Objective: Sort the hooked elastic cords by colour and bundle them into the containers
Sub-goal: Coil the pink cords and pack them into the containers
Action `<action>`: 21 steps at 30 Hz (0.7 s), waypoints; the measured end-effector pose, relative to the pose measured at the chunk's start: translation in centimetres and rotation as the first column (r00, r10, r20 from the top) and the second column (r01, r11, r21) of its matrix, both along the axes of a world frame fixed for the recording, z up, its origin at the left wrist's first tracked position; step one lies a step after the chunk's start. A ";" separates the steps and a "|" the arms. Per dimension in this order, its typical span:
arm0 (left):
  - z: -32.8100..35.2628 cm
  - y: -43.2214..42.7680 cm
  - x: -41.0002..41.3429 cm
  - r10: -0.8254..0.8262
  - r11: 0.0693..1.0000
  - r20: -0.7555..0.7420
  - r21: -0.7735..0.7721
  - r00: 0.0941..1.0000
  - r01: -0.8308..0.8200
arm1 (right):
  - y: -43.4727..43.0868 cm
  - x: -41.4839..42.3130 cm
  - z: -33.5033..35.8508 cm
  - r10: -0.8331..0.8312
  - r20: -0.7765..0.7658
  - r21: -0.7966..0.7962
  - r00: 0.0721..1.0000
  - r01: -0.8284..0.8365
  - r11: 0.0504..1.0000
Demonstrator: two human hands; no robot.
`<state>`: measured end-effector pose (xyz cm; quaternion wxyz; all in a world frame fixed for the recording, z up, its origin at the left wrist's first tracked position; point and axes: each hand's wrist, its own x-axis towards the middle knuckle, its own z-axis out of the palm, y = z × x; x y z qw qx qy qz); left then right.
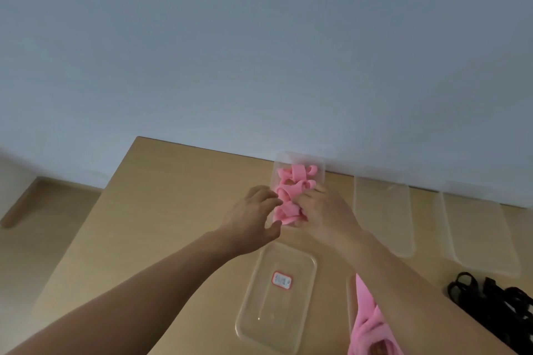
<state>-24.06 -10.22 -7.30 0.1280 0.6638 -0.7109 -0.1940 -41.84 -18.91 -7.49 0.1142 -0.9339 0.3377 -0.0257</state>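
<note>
A clear plastic container (300, 157) at the table's far edge holds bundled pink elastic cords (291, 187). My left hand (253, 216) sits at the container's left side, fingers curled against the pink cords and thumb near the container's near corner. My right hand (326, 213) lies on the right side of the cords, fingers pressing down into them. More pink cords (369, 323) lie in a second clear container (350, 305) under my right forearm. A heap of black cords (496, 305) lies at the right edge of the table.
An empty clear container (253, 311) with a red-framed label stands near the table's front. Two clear lids or containers, one (383, 216) and the other (478, 233), lie at the back right. The wooden table (161, 210) meets a pale wall behind; floor lies left.
</note>
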 end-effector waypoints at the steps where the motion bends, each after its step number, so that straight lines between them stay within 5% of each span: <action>1: -0.1 0.0 0.0 0.000 1.000 0.008 -0.006 1.000 0.000 | -0.1 0.2 -0.1 0.008 0.006 0.016 1.000 -0.008 1.000; 12: -1.7 -0.4 0.3 -0.224 0.953 0.302 -0.130 0.927 0.272 | -0.4 0.7 -1.9 -0.065 -0.113 -0.231 0.991 0.038 0.972; 21: -1.2 -0.4 0.3 -0.263 0.964 0.334 0.043 0.905 0.264 | 2.1 -1.6 -1.3 -0.143 0.145 -0.302 0.979 0.181 0.936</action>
